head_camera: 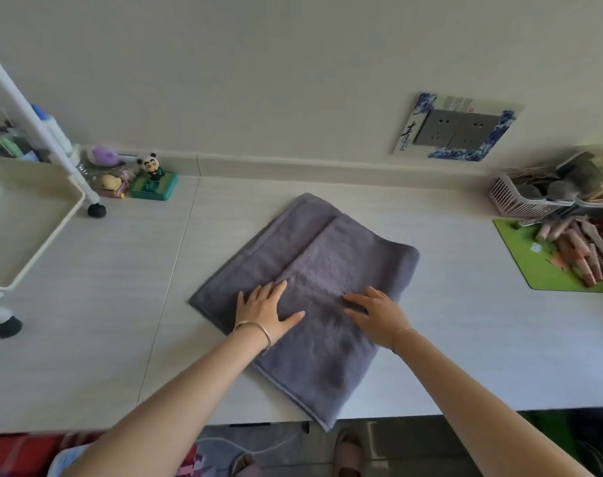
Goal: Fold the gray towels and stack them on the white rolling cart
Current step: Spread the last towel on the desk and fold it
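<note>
Towel [331,263], gray, lies centre frame on the pale tabletop [121,287], set diagonally, folded so a narrower upper layer sits over a wider lower layer, whose strip shows along the left side. Near corner of the towel hangs just over the table's front edge, lower centre.

Left hand [263,309] lies flat on the towel, palm down, fingers spread, thumb pointing right. Bangle [255,328] on that wrist. Right hand [375,315] also flat on the towel, just right of centre, fingers spread and pointing left toward the left hand; the two are near, not touching. Thin bracelet [405,332] on the right wrist. Neither hand pinches any cloth.

White rolling cart [21,215] at left edge of frame; its cream tray looks bare in the visible part, black caster feet rest on the tabletop. No towel seen on it.

Upper left, by the wall: small toy figures, including a panda figure [150,164] on a green base. Upper right on the wall: double socket [460,129] with a blue-and-white surround. Right edge: pink basket [520,197] holding brown and gray items, unclear what. Below it a green mat [534,259] with a pile of pinkish sticks [582,249].
</note>
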